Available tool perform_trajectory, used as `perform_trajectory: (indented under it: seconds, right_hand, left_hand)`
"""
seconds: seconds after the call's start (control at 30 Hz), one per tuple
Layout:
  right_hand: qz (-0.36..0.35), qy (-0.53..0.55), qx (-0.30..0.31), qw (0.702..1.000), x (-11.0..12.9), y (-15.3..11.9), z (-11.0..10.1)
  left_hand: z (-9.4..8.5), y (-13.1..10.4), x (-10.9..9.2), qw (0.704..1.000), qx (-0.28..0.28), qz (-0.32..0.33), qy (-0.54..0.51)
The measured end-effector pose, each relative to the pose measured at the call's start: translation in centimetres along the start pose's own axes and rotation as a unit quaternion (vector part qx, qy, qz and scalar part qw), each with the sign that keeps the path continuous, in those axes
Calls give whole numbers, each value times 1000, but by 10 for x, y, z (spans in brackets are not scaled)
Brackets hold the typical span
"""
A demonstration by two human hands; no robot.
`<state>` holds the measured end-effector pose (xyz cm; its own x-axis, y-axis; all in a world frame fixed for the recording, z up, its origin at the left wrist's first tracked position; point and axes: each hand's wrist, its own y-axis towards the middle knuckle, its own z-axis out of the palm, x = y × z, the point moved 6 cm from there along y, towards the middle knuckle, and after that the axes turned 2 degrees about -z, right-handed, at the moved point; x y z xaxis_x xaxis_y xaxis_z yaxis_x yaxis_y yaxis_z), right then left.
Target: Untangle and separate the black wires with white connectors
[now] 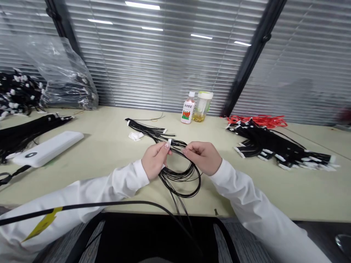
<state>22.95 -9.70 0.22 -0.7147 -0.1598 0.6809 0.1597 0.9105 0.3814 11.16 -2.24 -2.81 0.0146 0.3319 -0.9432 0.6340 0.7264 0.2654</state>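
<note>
My left hand (pixel 154 159) pinches a small white connector (pixel 169 143) at the end of a black wire bundle (pixel 179 175). The bundle curls into a loop below and between my hands. My right hand (pixel 203 157) grips the same bundle on the loop's right side. Strands of it hang over the table's front edge (pixel 246 213) toward my lap. Both sleeves are white.
More black wires with white connectors (pixel 149 130) lie behind my hands. A pile of finished black harnesses (pixel 276 148) and red wires (pixel 257 119) lie right. A drink bottle (pixel 188 108), a jar (pixel 202 106), a white power bank (pixel 48 148) and bagged wires (pixel 65 86) stand around.
</note>
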Motion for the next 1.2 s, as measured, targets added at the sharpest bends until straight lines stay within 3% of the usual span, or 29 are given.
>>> perform_trajectory:
  seconds: [0.4,0.8,0.97,1.1,1.2]
  right_hand:
    - [-12,17,-6,1000,3,0,-1]
    - [-22,-31,10,999,-6,2,11]
    - [-31,-23,4,999,-12,8,7]
    - [-49,-116,-82,989,-1,6,-15]
    - [-81,-142,-132,978,17,-2,-28]
  left_hand:
    - [1,0,-3,1000,7,1,-6]
    - [8,-6,-4,998,52,0,20]
    - [-2,0,-10,1000,-1,-1,12]
    - [-18,8,-8,996,-91,-17,-16]
    - [-24,11,-4,991,-127,-22,-42]
